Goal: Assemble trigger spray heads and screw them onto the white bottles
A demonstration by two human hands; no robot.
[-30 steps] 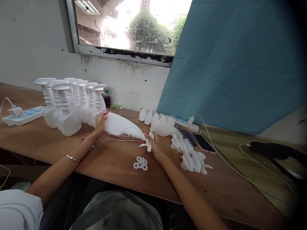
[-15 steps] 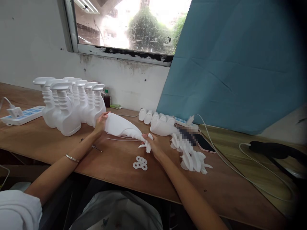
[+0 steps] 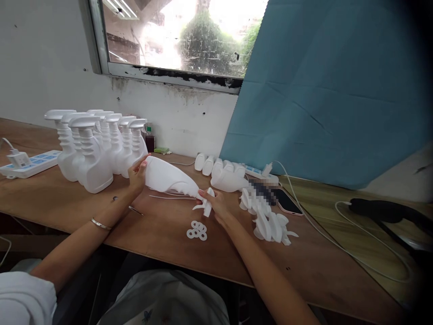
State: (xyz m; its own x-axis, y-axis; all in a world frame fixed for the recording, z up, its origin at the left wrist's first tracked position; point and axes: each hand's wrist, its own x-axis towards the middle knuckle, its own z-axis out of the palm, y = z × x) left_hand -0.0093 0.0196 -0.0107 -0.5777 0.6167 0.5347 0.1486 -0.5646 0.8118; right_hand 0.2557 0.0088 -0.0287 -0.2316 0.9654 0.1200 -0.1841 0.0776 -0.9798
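Note:
A white spray bottle (image 3: 171,175) lies tilted in the air across the middle of the head view, its neck pointing right and down. My left hand (image 3: 138,174) is closed around its base end. At the neck, my right hand (image 3: 214,202) is closed on the white trigger sprayer head (image 3: 207,203), which meets the bottle there. Thin white dip tubes (image 3: 172,197) lie on the table below the bottle. Several white ring washers (image 3: 197,231) rest in a small group in front of my right hand.
Several assembled spray bottles (image 3: 96,158) stand at the left beside a power strip (image 3: 32,163). Bottles (image 3: 226,178) lie at the back. Loose sprayer heads (image 3: 269,221) and a phone (image 3: 287,201) are on the right. A tweezers-like metal tool (image 3: 135,210) lies near my left forearm.
The bottle and both hands sit slightly further left in the view, along with a small shift of the whole scene. Both hands keep their hold.

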